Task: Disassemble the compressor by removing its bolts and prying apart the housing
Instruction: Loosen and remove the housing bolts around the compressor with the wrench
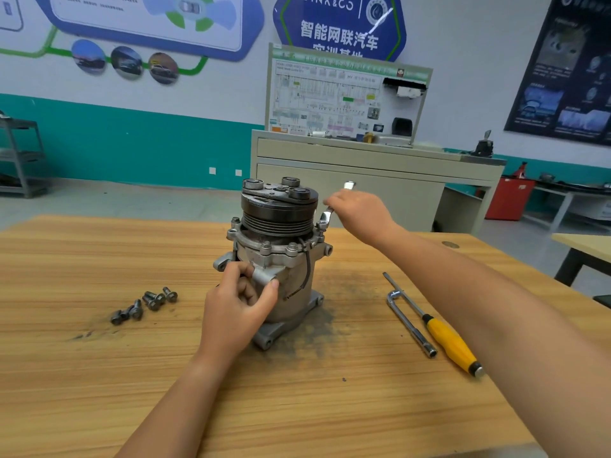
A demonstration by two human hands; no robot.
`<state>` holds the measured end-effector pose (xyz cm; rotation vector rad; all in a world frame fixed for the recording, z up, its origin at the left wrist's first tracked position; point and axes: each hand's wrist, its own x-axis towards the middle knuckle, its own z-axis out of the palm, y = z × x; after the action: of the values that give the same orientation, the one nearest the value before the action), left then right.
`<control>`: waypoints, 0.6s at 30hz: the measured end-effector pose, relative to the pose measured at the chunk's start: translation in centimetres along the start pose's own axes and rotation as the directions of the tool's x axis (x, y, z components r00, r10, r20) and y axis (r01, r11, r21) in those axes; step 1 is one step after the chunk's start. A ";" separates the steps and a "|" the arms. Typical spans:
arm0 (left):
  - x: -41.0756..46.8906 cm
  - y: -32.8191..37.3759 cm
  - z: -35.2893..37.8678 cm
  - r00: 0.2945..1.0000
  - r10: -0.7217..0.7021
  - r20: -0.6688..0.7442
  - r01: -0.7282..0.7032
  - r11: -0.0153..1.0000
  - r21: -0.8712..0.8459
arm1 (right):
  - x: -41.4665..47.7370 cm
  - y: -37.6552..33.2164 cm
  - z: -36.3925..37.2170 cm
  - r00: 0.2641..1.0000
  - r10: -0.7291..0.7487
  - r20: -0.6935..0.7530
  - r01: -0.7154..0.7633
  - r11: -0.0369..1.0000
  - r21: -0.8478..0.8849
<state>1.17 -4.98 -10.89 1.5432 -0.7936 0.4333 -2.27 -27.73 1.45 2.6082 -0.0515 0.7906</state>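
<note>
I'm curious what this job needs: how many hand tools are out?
3: a wrench in the right hand; an L-shaped socket wrench and a yellow-handled screwdriver on the table. None seems hidden.

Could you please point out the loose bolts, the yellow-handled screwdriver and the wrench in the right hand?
loose bolts [153,300], head view, on a bolt in the middle of the group.
yellow-handled screwdriver [449,342], head view, on the yellow handle.
wrench [328,215], head view, on its shank just below the right hand [358,214].

Bare left forearm [172,401], bare right forearm [479,292].
</note>
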 end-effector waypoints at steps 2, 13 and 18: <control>0.1 0.0 0.0 1.000 0.000 -0.002 0.000 1.000 0.004 | -1.0 0.1 -0.9 0.974 0.202 -0.103 -0.183 0.969 0.168; -0.1 0.2 0.0 1.000 0.008 -0.007 -0.008 1.000 -0.002 | -6.0 -2.2 -6.1 0.903 0.240 0.357 -0.276 0.960 0.053; 0.0 0.1 0.1 1.000 -0.005 -0.019 0.005 1.000 0.001 | -5.4 -4.2 -7.3 0.874 0.221 0.432 -0.168 0.973 -0.156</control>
<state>1.06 -5.02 -10.83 1.5395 -0.7750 0.4437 -10.00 -21.43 2.45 2.6452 -0.4857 0.2186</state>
